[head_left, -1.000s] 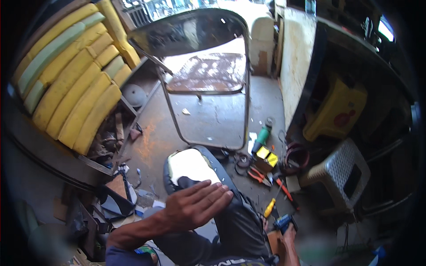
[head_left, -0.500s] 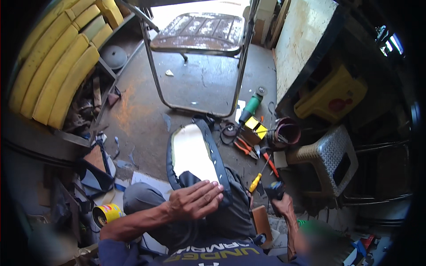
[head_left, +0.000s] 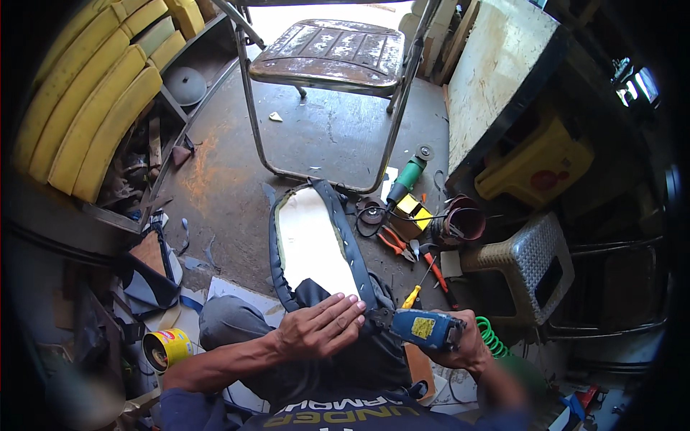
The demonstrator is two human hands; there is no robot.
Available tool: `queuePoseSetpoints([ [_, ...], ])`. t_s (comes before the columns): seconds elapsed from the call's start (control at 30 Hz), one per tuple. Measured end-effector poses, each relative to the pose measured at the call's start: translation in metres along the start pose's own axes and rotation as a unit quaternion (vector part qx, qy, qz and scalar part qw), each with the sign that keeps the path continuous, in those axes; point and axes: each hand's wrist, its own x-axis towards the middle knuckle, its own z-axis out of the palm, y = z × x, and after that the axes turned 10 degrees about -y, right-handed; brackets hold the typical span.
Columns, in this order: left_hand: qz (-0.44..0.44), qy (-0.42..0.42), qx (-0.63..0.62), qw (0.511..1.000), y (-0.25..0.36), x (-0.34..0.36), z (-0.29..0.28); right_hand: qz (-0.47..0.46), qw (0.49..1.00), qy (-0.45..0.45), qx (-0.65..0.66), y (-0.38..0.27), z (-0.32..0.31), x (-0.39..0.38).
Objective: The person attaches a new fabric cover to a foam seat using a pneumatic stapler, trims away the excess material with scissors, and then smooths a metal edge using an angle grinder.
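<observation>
Fingers (head_left: 332, 316) of the left hand (head_left: 305, 334) lie straight and close together, palm down, clasping nothing; they press flat across the near end of a long padded panel (head_left: 309, 233). At three o'clock from them, the right hand (head_left: 468, 345) is wrapped around a blue power tool (head_left: 425, 327) with a yellow label, its nose pointing to nine o'clock, up against the panel's dark rim beside the left fingertips; whether the tip actually touches is too small to tell. A green coiled hose (head_left: 491, 336) shows just beyond the right wrist.

The panel rests over the person's right leg, stretching from the left hand toward twelve o'clock, its far end rounded. Dark cover material is folded over the edge all round, a greenish-yellow strip shows inside it on the left, and the middle is bare and brightly lit. A dark flap lies over the near part, and small pale flecks dot the right rim.

At nine o'clock from the left hand stands a yellow tin (head_left: 172, 348). Farther off on the floor, a yellow-handled screwdriver (head_left: 412, 297) lies at two o'clock, orange-handled pliers (head_left: 394, 243) and a green angle grinder (head_left: 407, 179) around one. Farthest, at twelve, stands a worn folding chair (head_left: 330, 54).
</observation>
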Motion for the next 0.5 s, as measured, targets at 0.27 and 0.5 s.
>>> queuePoseSetpoints([
  [0.27,-0.085,-0.078,-0.092,0.989,0.014,-0.002,-0.001,0.022,0.999,0.032,-0.006,0.002,0.004,-0.001],
  [0.5,-0.166,-0.016,-0.160,0.973,0.034,0.005,0.005,0.060,0.989,0.133,0.017,0.039,0.046,-0.024],
])
